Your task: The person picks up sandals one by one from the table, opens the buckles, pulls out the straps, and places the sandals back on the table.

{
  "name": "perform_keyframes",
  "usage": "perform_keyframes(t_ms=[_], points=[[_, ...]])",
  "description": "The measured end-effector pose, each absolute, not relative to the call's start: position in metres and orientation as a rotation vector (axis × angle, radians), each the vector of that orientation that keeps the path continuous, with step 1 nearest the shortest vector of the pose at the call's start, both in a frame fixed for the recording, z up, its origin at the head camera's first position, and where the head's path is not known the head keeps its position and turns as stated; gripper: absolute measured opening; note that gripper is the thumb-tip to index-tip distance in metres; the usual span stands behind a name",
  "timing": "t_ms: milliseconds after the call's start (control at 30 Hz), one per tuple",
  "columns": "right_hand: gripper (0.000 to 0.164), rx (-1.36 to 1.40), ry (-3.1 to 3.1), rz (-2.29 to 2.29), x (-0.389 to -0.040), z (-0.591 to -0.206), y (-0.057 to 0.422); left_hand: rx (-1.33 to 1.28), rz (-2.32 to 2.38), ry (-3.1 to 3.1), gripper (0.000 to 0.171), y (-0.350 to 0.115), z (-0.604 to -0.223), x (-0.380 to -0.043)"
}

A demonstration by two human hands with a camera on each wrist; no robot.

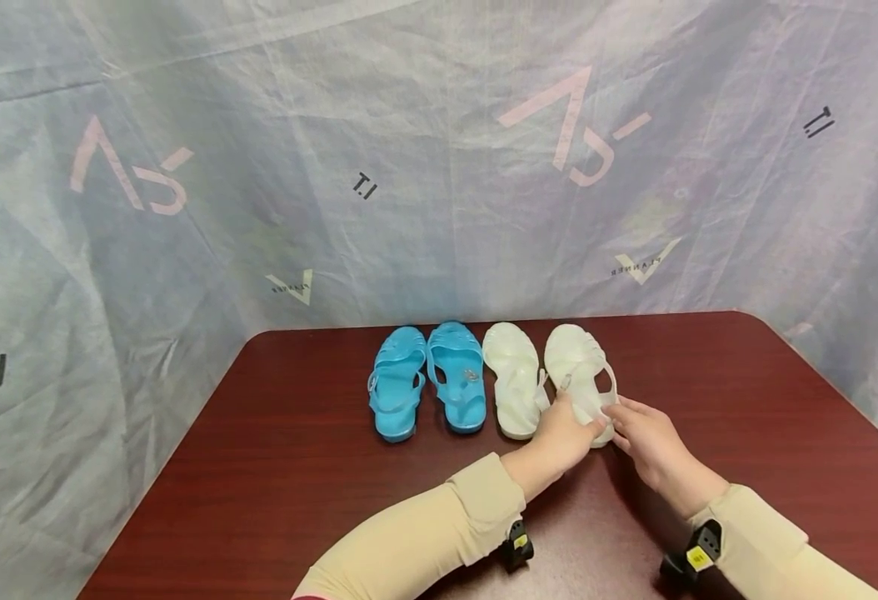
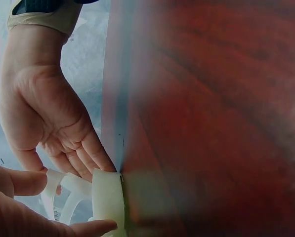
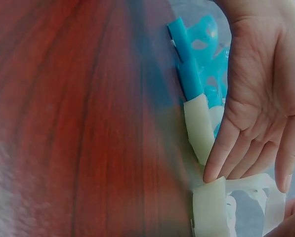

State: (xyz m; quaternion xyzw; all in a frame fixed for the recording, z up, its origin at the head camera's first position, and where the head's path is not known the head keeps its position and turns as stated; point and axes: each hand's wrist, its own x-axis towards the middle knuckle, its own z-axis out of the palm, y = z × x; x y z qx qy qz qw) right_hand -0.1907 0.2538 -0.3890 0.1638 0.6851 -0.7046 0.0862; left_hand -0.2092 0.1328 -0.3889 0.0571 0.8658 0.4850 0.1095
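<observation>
On the table, both hands are at the heel of the rightmost white sandal (image 1: 570, 343), which lies sole down with its toe away from me. My left hand (image 1: 557, 435) holds its left side, fingers along the sole and thumb by the heel strap. From the opposite side my right hand (image 1: 652, 446) holds the same heel, its thumb near the strap. In the right wrist view the left hand's fingers touch the side of the pale heel (image 3: 210, 207). Another white sandal (image 1: 512, 346) lies just left of it. Part of the held heel is hidden by the hands.
Left of the white pair, a blue sandal (image 1: 454, 337) and another blue sandal (image 1: 401, 343) stand in the same row, toes toward the back. The dark red table (image 1: 274, 500) ends at a hanging grey sheet (image 1: 439, 208) behind them.
</observation>
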Motion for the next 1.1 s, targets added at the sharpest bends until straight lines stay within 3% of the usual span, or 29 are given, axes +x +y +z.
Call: perform_keyframes(t_ms=[1100], points=[[0.062, 0.465, 2.076, -2.037, -0.171, -0.392, 0.25, 0.223, 1.24, 2.577, 0.075, 0.12, -0.386, -0.187]])
